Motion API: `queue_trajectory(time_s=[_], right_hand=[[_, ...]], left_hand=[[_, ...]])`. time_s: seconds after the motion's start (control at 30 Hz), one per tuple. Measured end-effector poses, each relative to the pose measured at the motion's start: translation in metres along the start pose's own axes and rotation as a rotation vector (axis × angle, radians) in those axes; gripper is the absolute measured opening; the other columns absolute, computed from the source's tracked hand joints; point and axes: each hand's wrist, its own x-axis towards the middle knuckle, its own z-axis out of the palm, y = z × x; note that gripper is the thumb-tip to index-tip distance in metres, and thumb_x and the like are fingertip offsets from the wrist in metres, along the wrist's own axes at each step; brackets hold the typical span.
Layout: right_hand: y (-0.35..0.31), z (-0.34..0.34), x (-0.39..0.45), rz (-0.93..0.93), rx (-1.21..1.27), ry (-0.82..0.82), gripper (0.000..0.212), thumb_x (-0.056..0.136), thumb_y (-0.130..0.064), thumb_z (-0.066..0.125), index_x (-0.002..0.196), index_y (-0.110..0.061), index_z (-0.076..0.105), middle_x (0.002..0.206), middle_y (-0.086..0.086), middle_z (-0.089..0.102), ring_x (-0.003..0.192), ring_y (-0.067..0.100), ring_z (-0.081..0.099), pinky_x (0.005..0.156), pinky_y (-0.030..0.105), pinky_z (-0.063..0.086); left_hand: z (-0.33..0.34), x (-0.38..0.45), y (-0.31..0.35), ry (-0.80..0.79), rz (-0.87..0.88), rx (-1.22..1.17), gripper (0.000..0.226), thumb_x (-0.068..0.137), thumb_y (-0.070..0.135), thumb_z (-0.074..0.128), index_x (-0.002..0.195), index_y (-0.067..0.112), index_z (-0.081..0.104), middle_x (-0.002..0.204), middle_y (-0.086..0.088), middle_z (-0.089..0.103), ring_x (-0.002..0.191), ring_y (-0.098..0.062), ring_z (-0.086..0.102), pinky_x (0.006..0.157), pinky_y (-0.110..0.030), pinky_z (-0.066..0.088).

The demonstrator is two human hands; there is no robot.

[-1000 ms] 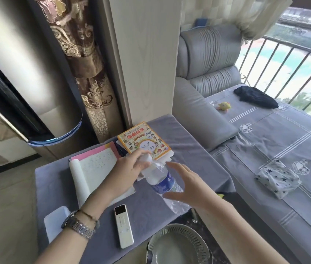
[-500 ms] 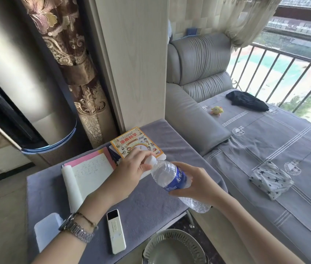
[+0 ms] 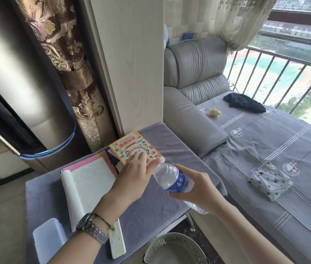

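my right hand [image 3: 198, 189] grips the tilted water bottle [image 3: 171, 178] above the surface [image 3: 150, 212]; my left hand [image 3: 133, 178] pinches its cap end.

The left arm is reaching in from the lower left, forearm bare, wrist bending slightly. The left hand [image 3: 133, 176] is lying palm down, its fingers [image 3: 141, 159] closing over the top of the bottle [image 3: 169, 176]. The right arm is coming in from the lower right. The right hand [image 3: 196, 189] is wrapping round the bottle's middle, thumb stretching along the upper side, fingers curling underneath.
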Motion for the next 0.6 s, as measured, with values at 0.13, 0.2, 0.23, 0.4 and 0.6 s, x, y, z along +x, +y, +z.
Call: queue_trajectory(time_s=[0.13,0.2,0.23,0.4,0.6], right_hand=[[0.004,-0.009,-0.003,0.004,-0.003,0.012,0.072,0.06,-0.026,0.086,0.117,-0.055,0.052,0.102,-0.029,0.07,0.097,-0.012,0.063,0.083,0.004,0.045],[0.004,-0.012,-0.005,0.009,-0.023,-0.007,0.072,0.06,-0.027,0.087,0.117,-0.054,0.052,0.102,-0.037,0.066,0.098,-0.014,0.062,0.083,0.003,0.044],[0.004,-0.012,-0.007,0.013,-0.034,-0.018,0.072,0.059,-0.028,0.087,0.118,-0.052,0.053,0.101,-0.038,0.066,0.099,-0.014,0.061,0.083,0.004,0.045],[0.003,-0.003,-0.009,0.018,-0.047,0.0,0.075,0.058,-0.033,0.086,0.126,-0.042,0.055,0.11,-0.023,0.069,0.102,-0.01,0.062,0.089,0.016,0.05],[0.004,-0.003,-0.01,0.014,-0.072,0.02,0.077,0.057,-0.042,0.081,0.128,-0.043,0.052,0.112,-0.018,0.071,0.101,-0.002,0.065,0.089,0.029,0.054]], left_hand=[[-0.005,-0.007,-0.002,-0.113,0.141,-0.293,0.039,0.093,0.039,0.04,0.13,0.028,0.042,0.127,0.013,0.045,0.116,0.001,0.047,0.083,-0.026,0.054],[-0.002,-0.009,-0.008,-0.076,0.207,-0.252,0.029,0.095,0.029,0.043,0.123,0.027,0.049,0.121,0.012,0.052,0.112,0.002,0.051,0.078,-0.016,0.052],[-0.001,-0.009,-0.011,-0.06,0.212,-0.225,0.025,0.096,0.028,0.043,0.119,0.025,0.052,0.117,0.01,0.054,0.109,0.0,0.053,0.078,-0.016,0.051],[0.007,-0.01,-0.007,-0.012,0.093,-0.108,0.028,0.096,0.035,0.036,0.107,0.015,0.052,0.107,0.001,0.054,0.099,-0.013,0.054,0.078,-0.027,0.05],[0.004,-0.009,0.002,0.008,-0.024,-0.071,0.056,0.083,0.058,0.026,0.097,0.011,0.053,0.1,-0.004,0.057,0.088,-0.019,0.056,0.074,-0.035,0.055]])
